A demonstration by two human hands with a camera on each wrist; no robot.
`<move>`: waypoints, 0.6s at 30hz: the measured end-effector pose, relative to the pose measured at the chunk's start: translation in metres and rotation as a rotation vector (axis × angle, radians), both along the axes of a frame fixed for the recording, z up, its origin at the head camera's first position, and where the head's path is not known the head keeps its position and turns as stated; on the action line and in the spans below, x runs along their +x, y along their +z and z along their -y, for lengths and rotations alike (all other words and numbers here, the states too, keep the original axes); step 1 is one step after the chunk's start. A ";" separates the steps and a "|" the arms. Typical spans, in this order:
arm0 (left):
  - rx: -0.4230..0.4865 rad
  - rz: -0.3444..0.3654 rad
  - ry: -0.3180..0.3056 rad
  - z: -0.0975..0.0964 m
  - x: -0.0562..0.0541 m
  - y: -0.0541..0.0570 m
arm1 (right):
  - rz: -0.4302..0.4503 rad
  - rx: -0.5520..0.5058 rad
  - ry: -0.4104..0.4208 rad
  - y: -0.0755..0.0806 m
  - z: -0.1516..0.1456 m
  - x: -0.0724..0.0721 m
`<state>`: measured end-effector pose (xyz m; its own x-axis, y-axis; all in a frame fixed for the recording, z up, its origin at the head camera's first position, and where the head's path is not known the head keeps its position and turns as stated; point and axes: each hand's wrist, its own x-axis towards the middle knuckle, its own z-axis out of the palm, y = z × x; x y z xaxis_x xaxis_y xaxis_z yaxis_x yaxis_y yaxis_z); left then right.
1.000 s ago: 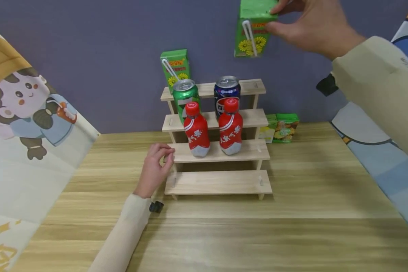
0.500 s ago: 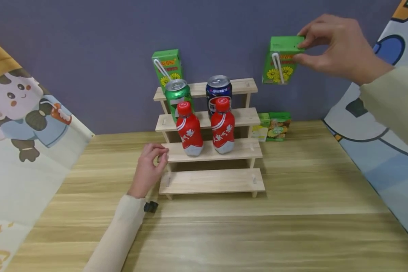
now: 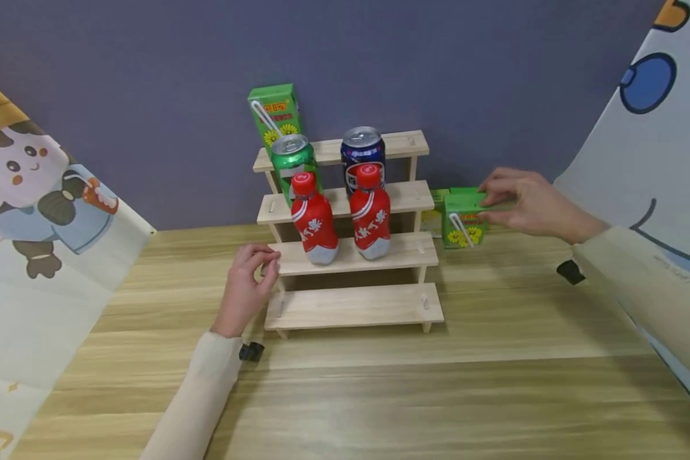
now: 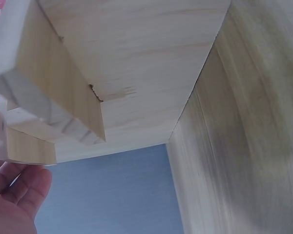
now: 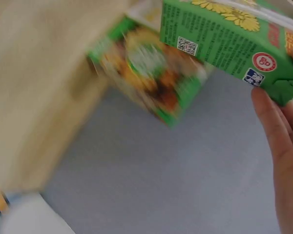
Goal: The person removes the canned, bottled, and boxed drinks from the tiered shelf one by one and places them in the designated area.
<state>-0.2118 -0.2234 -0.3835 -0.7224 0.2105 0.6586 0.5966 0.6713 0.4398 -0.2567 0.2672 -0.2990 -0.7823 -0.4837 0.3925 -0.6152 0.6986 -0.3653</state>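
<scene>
My right hand pinches the top of a green drink carton with yellow flowers and a white straw, to the right of the stepped wooden stand. In the head view this carton covers most of the boxes behind it. The right wrist view has the held carton tilted, with a blurred brown-and-green box beyond. My left hand grips the left end of the stand's second step from the bottom. In the left wrist view, its fingers touch a wooden end of the stand.
On the stand are two red bottles, a green can, a dark blue can and, on the top step, another green carton. A pale yellow-green box stands right of the stand. Behind rises a grey-blue wall.
My right hand has brought the green carton down from above the stand's right side to just in front of the boxes. The left hand keeps its place at the stand; the head view shifted slightly.
</scene>
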 end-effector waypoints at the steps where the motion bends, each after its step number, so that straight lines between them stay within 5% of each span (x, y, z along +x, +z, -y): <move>1: -0.004 0.000 0.001 0.000 0.000 0.000 | 0.040 -0.030 0.011 -0.010 0.002 -0.001; 9: -0.007 0.005 0.009 0.000 0.000 0.001 | 0.188 -0.147 -0.058 -0.062 0.017 -0.013; 18: 0.001 0.000 0.004 -0.001 0.000 0.000 | -0.043 -0.144 -0.054 -0.078 0.020 -0.023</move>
